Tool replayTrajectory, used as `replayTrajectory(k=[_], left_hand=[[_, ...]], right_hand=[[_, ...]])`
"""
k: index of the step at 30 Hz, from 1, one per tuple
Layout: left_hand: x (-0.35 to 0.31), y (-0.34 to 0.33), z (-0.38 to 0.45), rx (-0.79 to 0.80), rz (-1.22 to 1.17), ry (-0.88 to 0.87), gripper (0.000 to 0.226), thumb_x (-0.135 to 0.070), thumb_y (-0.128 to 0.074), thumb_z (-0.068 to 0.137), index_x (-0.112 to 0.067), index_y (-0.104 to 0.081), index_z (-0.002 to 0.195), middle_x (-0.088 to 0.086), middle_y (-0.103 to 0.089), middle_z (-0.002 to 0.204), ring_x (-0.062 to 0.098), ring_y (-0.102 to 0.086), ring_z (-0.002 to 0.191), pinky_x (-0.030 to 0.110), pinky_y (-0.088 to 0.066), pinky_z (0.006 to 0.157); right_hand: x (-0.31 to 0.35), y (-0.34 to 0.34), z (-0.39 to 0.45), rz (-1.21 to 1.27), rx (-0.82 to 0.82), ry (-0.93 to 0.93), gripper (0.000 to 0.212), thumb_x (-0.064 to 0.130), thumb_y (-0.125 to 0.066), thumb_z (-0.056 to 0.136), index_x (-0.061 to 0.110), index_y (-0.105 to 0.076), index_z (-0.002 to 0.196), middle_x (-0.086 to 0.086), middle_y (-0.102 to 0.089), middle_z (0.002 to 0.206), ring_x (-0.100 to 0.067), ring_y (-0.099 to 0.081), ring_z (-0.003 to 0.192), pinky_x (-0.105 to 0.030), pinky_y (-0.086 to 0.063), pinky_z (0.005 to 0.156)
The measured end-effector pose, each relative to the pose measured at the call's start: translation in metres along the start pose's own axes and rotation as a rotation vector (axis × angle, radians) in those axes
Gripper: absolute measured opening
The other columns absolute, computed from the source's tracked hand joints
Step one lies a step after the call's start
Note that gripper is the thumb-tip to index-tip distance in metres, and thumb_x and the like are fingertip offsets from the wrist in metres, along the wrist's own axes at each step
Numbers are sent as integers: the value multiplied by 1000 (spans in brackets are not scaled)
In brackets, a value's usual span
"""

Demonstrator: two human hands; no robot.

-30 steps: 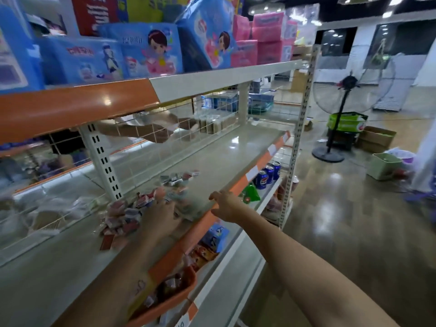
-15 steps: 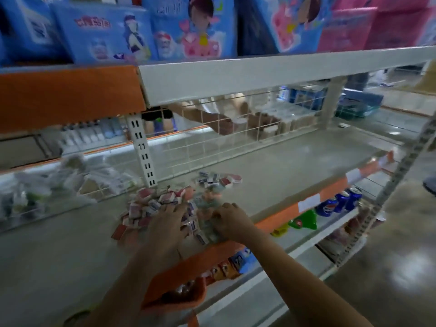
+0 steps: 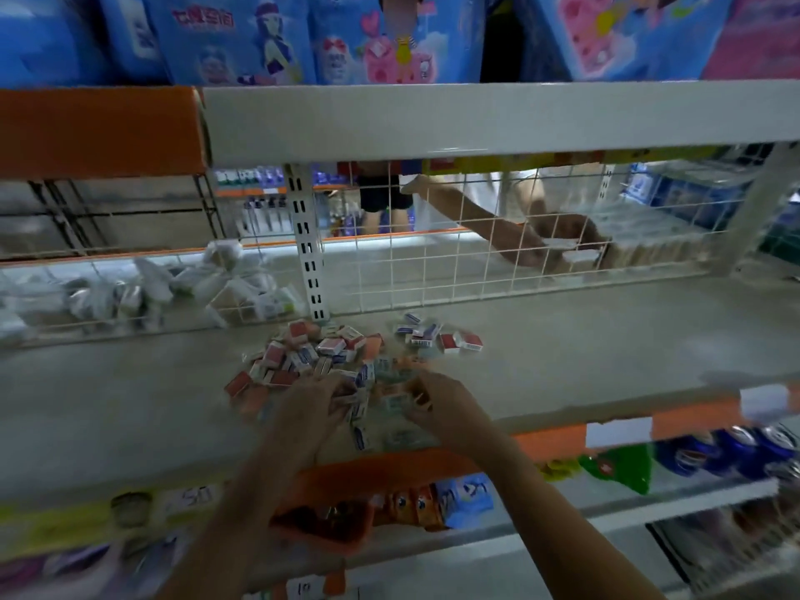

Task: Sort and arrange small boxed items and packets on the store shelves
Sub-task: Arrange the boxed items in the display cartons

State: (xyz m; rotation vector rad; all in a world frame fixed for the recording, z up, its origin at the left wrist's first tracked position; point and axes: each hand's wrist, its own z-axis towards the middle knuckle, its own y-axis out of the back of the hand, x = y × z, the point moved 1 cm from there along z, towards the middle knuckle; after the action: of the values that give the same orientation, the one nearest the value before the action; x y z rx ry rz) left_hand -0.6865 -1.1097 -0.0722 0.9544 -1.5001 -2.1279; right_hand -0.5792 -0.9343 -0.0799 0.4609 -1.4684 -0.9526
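On grey metal shelf (image 3: 562, 361), jumbled heap of small red-and-white boxes (image 3: 329, 352) mostly unsorted; left hand (image 3: 311, 404) & right hand (image 3: 441, 404) buried in it, grips can't tell.

A second ago your right hand (image 3: 437, 409) rested on the orange shelf edge (image 3: 550, 441), away from the pile of small boxes (image 3: 329, 357); now it has come in beside your left hand (image 3: 311, 404), fingers curled among the near boxes. Your view has swung left and closer.
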Motion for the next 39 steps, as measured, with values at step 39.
replayTrajectory(k=[39], left_hand=[[-64,10,-2,-2,-461,60,27,-35,-72,79,-35,-45,79,-11,-60,82,6,-60,75,25,-45,64]], right_hand=[[-16,37,-27,1361,86,-198,10,2,-58,85,7,-52,91,-14,-66,101,-30,-66,101,-41,-55,86]])
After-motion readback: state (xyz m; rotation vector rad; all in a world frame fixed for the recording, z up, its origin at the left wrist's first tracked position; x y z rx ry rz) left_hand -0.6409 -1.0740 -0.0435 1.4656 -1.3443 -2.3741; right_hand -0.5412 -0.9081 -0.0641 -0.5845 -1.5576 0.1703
